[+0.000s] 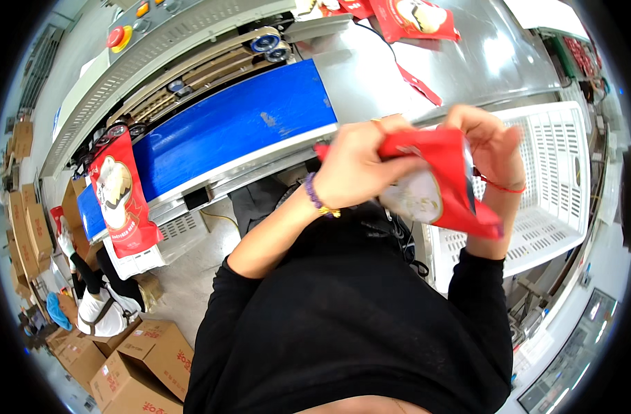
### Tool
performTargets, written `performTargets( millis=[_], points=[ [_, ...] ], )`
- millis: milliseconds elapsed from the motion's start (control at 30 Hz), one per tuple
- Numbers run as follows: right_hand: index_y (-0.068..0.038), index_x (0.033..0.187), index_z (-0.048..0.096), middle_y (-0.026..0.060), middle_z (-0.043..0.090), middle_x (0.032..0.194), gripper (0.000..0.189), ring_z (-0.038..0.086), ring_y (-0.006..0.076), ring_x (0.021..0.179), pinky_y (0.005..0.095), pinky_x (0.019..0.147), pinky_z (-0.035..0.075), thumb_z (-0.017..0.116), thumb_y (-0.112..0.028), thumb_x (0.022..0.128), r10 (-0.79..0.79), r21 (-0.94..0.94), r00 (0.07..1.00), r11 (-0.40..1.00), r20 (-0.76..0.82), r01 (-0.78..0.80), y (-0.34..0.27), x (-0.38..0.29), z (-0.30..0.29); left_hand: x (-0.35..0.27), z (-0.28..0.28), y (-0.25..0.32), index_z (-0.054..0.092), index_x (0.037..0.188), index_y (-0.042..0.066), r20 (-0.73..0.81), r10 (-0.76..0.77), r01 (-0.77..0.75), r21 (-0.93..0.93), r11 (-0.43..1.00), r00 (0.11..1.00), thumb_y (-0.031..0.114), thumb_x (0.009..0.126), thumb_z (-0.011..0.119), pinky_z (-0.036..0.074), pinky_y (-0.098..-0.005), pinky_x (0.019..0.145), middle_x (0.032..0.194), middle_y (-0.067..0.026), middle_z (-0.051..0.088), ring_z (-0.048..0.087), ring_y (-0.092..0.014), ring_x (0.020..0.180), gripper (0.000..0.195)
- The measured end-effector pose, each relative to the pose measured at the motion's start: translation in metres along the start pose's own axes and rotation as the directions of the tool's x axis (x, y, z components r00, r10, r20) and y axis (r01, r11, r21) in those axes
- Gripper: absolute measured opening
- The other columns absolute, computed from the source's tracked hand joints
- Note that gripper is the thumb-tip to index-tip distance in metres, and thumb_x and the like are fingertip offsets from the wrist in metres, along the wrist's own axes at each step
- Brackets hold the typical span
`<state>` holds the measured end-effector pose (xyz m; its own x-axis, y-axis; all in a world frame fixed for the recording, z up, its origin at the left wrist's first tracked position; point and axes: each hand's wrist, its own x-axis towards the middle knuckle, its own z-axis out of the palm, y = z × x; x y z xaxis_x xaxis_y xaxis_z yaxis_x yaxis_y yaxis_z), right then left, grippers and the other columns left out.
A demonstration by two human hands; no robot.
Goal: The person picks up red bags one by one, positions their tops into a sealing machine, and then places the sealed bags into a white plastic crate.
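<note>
A red printed food pouch (452,181) with a cream-coloured picture hangs in front of my torso, slightly blurred. My left hand (364,165) is clenched on it, thumb across the front and fingers behind. A silvery edge shows along the pouch's right side. Close to that edge is my right hand (491,147), its fingers curled and thumb apart; whether it pinches the pouch is hidden by blur and overlap. Another red pouch (121,196) lies across the left end of the blue conveyor belt (243,116), beside the belt rollers of a sealing machine.
More red pouches (416,18) lie on the steel table (468,67). A white perforated plastic crate (558,171) stands right of me. A red emergency stop button (118,37) sits on the machine. Cardboard boxes (139,362) and a co-worker in a blue cap (103,310) are at lower left.
</note>
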<state>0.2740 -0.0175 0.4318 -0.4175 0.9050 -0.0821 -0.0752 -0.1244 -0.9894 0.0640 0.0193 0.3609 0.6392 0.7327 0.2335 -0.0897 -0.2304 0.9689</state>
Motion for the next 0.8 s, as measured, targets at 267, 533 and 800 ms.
performTargets(
  millis=[267,533,800],
  points=[
    [0.000,0.113,0.062,0.0058,0.067,0.104,0.031,0.062,0.0107,0.091,0.0252,0.080,0.049,0.071,-0.012,0.086,-0.067,0.073,0.778,0.987,-0.624,0.143,0.093,0.040,-0.007,-0.013,-0.041,-0.030,0.064,0.105,0.000,-0.418,-0.241,-0.037,-0.557,0.830,0.876,0.012,0.090,0.067,0.051,-0.0232,0.078,0.099,-0.0033,0.068,0.060,-0.006,0.087,0.019],
    [0.001,0.107,0.067,0.0035,0.069,0.092,0.023,0.060,0.0082,0.075,0.0228,0.064,0.048,0.064,-0.017,0.093,-0.405,-0.680,0.752,0.729,-0.519,-0.077,0.112,0.084,-0.050,0.019,-0.096,-0.077,0.072,0.092,-0.002,-0.664,-0.283,0.161,-0.240,0.957,0.692,0.017,0.084,0.074,0.047,-0.0192,0.064,0.082,-0.0019,0.070,0.059,-0.004,0.071,0.020],
    [0.000,0.105,0.052,0.0132,0.070,0.087,0.027,0.062,0.0083,0.075,0.0193,0.062,0.046,0.067,-0.016,0.090,-0.049,-0.156,0.710,0.984,-0.703,-0.086,0.122,0.139,-0.066,0.037,-0.119,-0.102,0.060,0.081,0.004,-0.445,-0.599,0.275,-0.600,0.751,0.665,0.018,0.088,0.066,0.019,-0.0210,0.036,0.060,0.0057,0.045,0.034,-0.002,0.041,0.017]
  ],
)
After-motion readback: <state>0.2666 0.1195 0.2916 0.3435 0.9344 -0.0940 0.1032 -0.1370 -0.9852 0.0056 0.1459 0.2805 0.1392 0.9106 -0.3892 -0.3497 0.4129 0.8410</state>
